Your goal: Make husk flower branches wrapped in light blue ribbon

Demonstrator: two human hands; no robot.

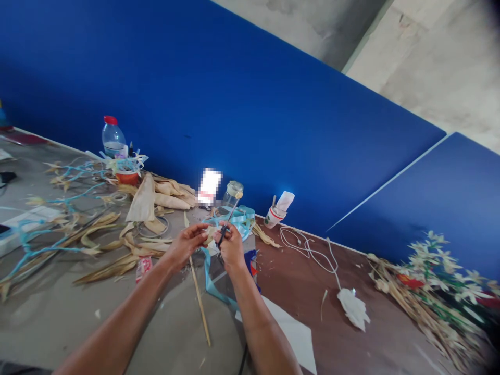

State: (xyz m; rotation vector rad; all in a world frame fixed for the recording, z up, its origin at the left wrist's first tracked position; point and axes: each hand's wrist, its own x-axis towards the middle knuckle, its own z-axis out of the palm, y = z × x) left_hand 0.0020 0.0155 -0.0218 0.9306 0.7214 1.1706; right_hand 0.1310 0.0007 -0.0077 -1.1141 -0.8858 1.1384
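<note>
My left hand [190, 242] pinches a small pale piece of dried husk [211, 235] between thumb and fingers. Close beside it, my right hand [230, 245] is closed around the dark handles of a pair of scissors [223, 233], whose blades point up and away. The husk piece lies between the two hands. Below and behind them runs a light blue ribbon [211, 284], looped in a loose pile farther back. A thin stick [200, 302] lies on the table under my left wrist.
Dried husks [146, 200] and blue-wrapped stems [29, 250] cover the left side. Along the blue partition [234, 104] stand a red-capped bottle [113, 138], a glass jar [233, 192] and a paper cup [274, 216]. A white cable [308, 247] and white flowers [437, 260] lie to the right.
</note>
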